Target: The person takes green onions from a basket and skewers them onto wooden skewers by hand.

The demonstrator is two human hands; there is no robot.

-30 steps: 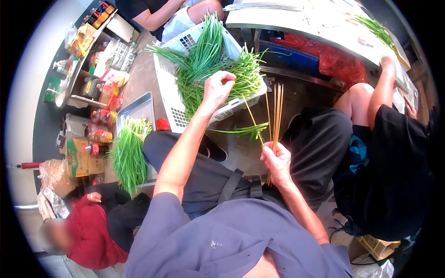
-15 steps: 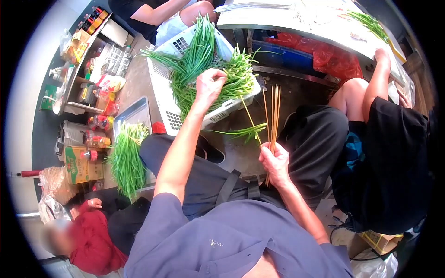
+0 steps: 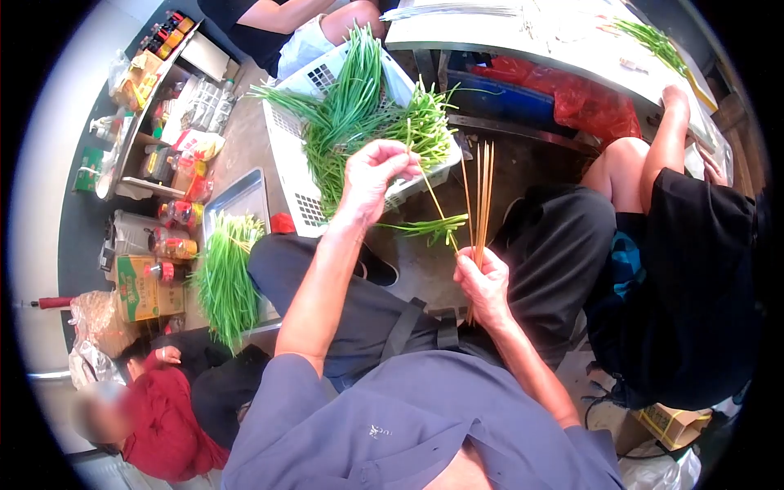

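Observation:
Several thin wooden skewers (image 3: 483, 192) stand upright in my right hand (image 3: 483, 282), whose fingers are wrapped round them. One skewer leans to the left and bears a small bunch of green stalks (image 3: 437, 227) partway along it. My left hand (image 3: 376, 175) is pinched near that skewer's upper end, in front of the basket; a green stalk appears between the fingertips, though its extent is hard to tell. Behind it, a white plastic basket (image 3: 306, 208) holds heaps of long green stalks (image 3: 355, 90). Another bundle of stalks (image 3: 224, 282) lies over a metal tray (image 3: 249, 196).
A white table (image 3: 572, 49) spans the upper right, with red bags (image 3: 596, 110) beneath it. People sit at the top, on the right and at lower left in a red top (image 3: 167, 420). Shelves with bottles (image 3: 175, 212) and a cardboard box (image 3: 135, 290) line the left.
My left hand has moved from over the stalks in the basket toward me and slightly right, closer to the leaning skewer's tip. My right hand keeps its hold on the skewers.

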